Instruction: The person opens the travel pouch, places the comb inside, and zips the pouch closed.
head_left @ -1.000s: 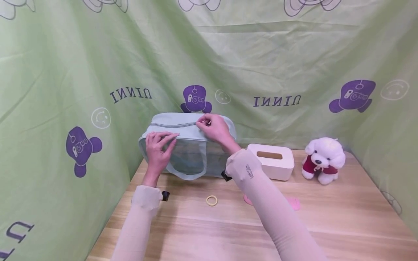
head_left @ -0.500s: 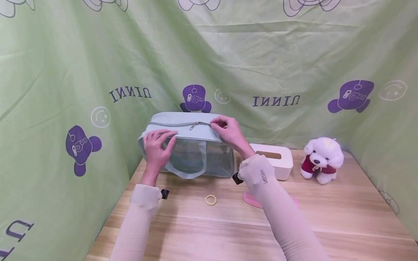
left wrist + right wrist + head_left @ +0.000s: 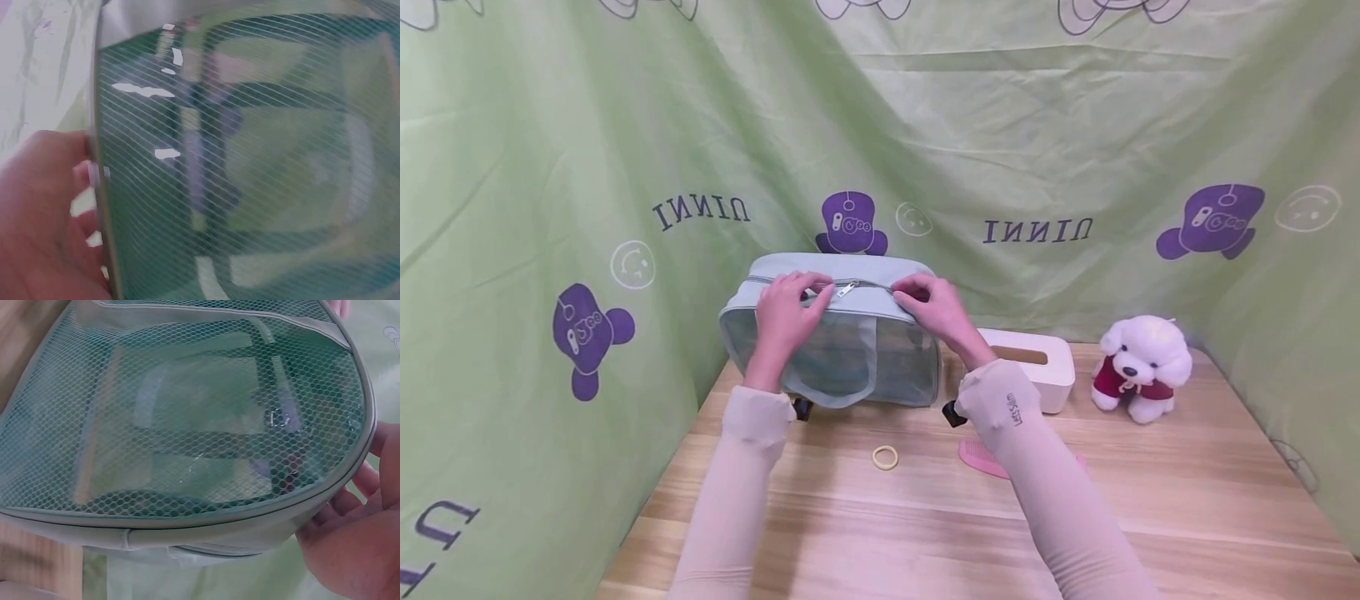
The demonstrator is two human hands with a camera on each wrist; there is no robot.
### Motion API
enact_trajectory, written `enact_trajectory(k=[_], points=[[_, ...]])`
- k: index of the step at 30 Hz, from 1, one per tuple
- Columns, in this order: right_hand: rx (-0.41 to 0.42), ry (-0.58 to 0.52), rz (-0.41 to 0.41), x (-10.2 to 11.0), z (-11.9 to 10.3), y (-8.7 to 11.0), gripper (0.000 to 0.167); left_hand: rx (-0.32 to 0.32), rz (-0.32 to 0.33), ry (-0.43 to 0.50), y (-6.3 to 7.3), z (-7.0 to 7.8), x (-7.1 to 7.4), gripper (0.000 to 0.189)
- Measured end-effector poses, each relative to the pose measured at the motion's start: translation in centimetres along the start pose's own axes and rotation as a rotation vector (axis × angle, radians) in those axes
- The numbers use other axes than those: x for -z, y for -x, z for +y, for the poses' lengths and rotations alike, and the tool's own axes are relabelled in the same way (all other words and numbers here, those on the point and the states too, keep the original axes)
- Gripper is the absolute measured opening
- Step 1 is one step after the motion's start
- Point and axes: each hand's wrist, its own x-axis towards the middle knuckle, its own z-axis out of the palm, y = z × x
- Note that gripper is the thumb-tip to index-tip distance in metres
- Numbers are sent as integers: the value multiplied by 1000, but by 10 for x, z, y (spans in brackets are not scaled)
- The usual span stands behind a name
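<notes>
A pale blue-green zippered bag with see-through front and end panels stands at the back of the table. Its metal zip pull lies on top, between the two hands. Just left of that pull, my left hand has thumb and forefinger tips together on the top by the zip. At the zip's right end, my right hand pinches the bag's top, fingers curled; what exactly lies between those fingertips I cannot tell. A looped carry handle hangs down the front. Both wrist views show fingers along the bag's top edge.
Right of the bag stands a white tissue box. A white plush dog in a red top sits farther right. Nearer lie a yellow ring and a pink comb, partly under my right forearm. A green printed cloth hangs behind.
My right hand has slid right along the zip, uncovering the metal pull. My left hand has moved right and up from the bag's front edge to the zip.
</notes>
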Motion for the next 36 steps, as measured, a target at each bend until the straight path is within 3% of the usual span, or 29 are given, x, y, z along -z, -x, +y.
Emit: enact_trajectory(k=[9,14,20,36], points=[[-29,-17,19,-4,6,0,24,119,-150,-77,-19,25,-5,27],[-25,-58,21,-6,7,-1,25,199,-211,-73,-21,30,-4,26],[-14,-81,43,-6,9,-2,24,253,-256,-46,-24,34,-2,24],[-61,-111,77,-13,7,-5,18,245,-327,-20,-28,33,2,14]])
